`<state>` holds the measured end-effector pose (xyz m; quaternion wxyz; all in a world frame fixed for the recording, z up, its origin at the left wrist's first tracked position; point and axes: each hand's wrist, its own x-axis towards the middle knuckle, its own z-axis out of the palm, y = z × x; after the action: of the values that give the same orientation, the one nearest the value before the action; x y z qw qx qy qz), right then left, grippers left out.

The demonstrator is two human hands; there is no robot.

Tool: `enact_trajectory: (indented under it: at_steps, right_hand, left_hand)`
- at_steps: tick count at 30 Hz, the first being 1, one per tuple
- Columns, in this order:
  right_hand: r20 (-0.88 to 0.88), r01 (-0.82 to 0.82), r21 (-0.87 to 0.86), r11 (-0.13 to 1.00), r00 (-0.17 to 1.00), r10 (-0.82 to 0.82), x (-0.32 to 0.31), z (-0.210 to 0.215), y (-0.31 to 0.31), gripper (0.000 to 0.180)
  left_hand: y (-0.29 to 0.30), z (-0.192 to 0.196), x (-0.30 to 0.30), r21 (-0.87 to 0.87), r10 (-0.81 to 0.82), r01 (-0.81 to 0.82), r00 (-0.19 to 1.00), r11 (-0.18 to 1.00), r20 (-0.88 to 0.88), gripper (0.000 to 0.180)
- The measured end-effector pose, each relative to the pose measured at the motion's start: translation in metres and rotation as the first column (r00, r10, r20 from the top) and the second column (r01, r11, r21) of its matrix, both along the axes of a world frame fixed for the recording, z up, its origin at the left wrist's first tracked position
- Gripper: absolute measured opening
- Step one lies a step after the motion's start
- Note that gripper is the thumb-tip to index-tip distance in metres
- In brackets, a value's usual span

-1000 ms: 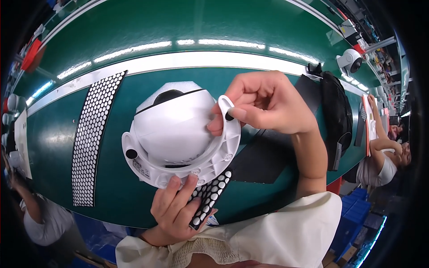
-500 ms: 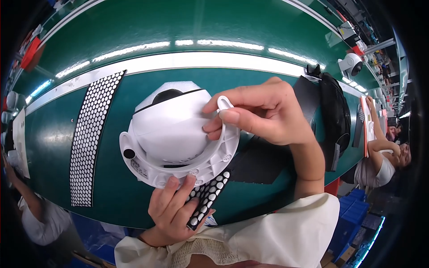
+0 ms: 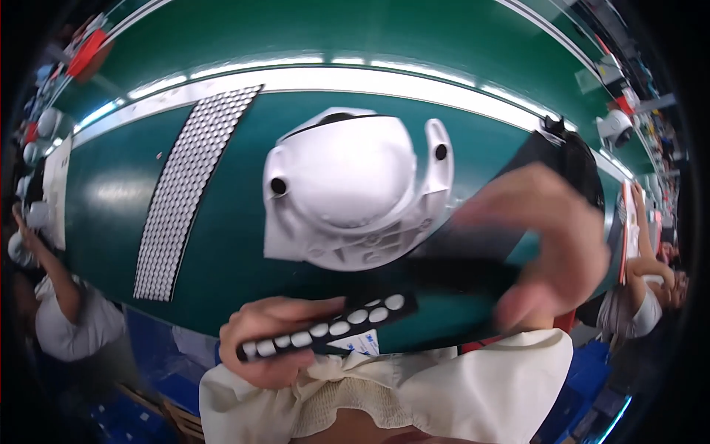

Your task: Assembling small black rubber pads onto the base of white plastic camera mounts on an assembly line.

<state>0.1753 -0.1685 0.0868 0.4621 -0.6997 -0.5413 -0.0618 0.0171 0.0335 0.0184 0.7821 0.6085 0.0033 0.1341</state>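
A white rounded camera housing (image 3: 355,166) sits on the green bench with a curved white bracket (image 3: 370,248) around its near side. Round black pads (image 3: 278,186) are stuck on both arms of the bracket. My left hand (image 3: 270,340) is closed around a short black strip dotted with white round pads, below the bracket. To the right of the bracket is my right hand (image 3: 551,237), blurred by motion, its thumb and fingers apart and nothing visible between them.
A long black sheet of white round pads (image 3: 192,192) lies to the left. Black sheets (image 3: 473,240) and a black bag-like item (image 3: 584,170) lie to the right. A small white packet (image 3: 359,342) sits at the near edge. Co-workers (image 3: 640,296) are at both sides.
My right hand has left the bracket's right arm and moved right and down; a black pad now shows there. My left hand has dropped away from the bracket, turning the strip nearly level.
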Motion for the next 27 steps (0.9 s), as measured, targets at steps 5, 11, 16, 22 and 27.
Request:
enact_trajectory:
  at_steps: [5,11,16,22,27]
  right_hand:
    - [-0.397,-0.207,-0.155,0.966,0.908,0.131,-0.034,-0.019,0.041,0.034]
    - [-0.561,-0.285,-0.086,0.955,0.806,0.191,-0.03,-0.029,0.053,0.014]
    - [-0.543,-0.226,-0.077,0.971,0.826,0.149,-0.035,-0.029,0.049,0.011]
    - [-0.024,-0.028,-0.09,0.996,0.999,0.026,-0.029,-0.001,0.061,0.028]
    - [0.161,0.013,-0.209,0.978,0.987,0.021,-0.048,0.0,0.063,0.026]
  left_hand:
    - [0.001,-0.001,0.0,0.013,-0.002,0.002,1.0,1.0,0.003,0.038]
    - [0.002,0.006,0.004,0.208,0.149,-0.154,0.988,0.966,0.038,0.029]
    - [0.0,0.0,0.001,0.367,0.219,-0.25,0.968,0.896,0.125,0.019]
    - [-0.001,-0.005,0.01,0.396,0.12,-0.196,0.971,0.897,0.208,0.022]
    - [-0.002,-0.005,0.009,0.409,0.124,-0.193,0.974,0.892,0.189,0.019]
